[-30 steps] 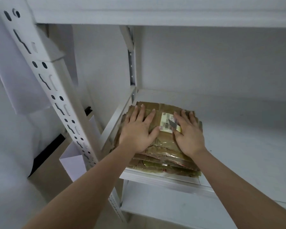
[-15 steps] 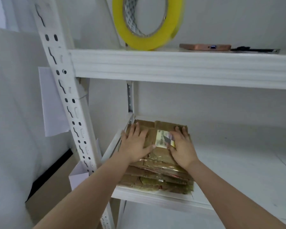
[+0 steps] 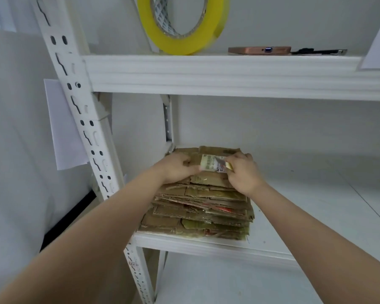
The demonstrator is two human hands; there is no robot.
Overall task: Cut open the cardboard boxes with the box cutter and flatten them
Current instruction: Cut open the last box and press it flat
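Note:
A stack of flattened cardboard boxes (image 3: 198, 207) lies at the left end of the lower white shelf (image 3: 305, 216). The top sheet carries a pale barcode label (image 3: 208, 164). My left hand (image 3: 176, 170) rests on the top sheet with its fingers bent and its thumb at the label's left edge; I see nothing held in it. My right hand (image 3: 244, 172) sits on the right side of the stack, fingers curled round a yellow box cutter (image 3: 225, 164) whose grey blade points left over the label.
On the upper shelf (image 3: 206, 73) stand a yellow tape roll (image 3: 180, 36), a copper-coloured phone (image 3: 259, 50) and a dark flat object (image 3: 316, 51). A perforated white upright (image 3: 83, 119) rises at the left, with white paper sheets (image 3: 62, 128) behind it.
The view has tilted up, bringing the upper shelf into sight. Both hands lay flat on the stack before; now their fingers are bent and drawn back a little.

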